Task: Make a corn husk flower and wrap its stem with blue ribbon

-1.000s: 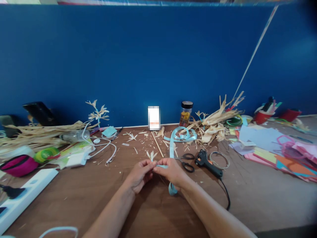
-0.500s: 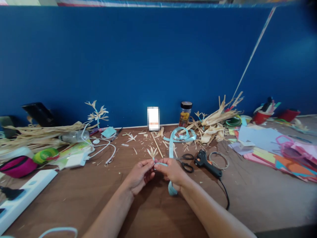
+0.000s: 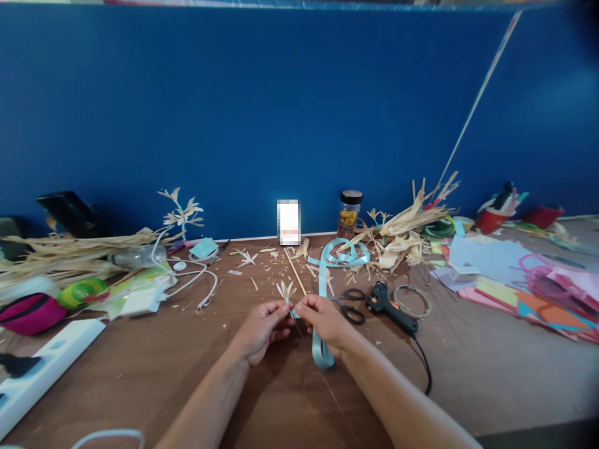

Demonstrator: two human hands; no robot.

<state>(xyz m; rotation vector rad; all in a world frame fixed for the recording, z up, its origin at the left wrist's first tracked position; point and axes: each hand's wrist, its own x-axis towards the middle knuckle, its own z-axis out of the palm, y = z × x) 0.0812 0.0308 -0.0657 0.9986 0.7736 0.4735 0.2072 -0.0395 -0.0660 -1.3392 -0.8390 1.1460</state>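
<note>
In the head view, my left hand (image 3: 266, 329) pinches the base of a small corn husk flower (image 3: 286, 291), whose pale petals spread above the fingertips. My right hand (image 3: 326, 321) is closed on a light blue ribbon (image 3: 322, 352) close beside it. A short piece of that ribbon runs between the two hands at the flower's base. The rest loops below my right hand and trails up behind it to a loose coil on the table. A thin wire or thread slants down from between my hands.
Right of my hands lie black-handled scissors (image 3: 352, 305), a glue gun (image 3: 389, 308) and a wire coil (image 3: 412, 302). A thin stick (image 3: 296, 272) and husk scraps lie ahead. A jar (image 3: 349, 214) stands at the back. Left are a power strip (image 3: 49, 368) and white cables (image 3: 210, 287).
My hands have drawn slightly apart, and the ribbon loop under my right hand hangs more open. The thin line below my hands shows more plainly. The view has shifted slightly.
</note>
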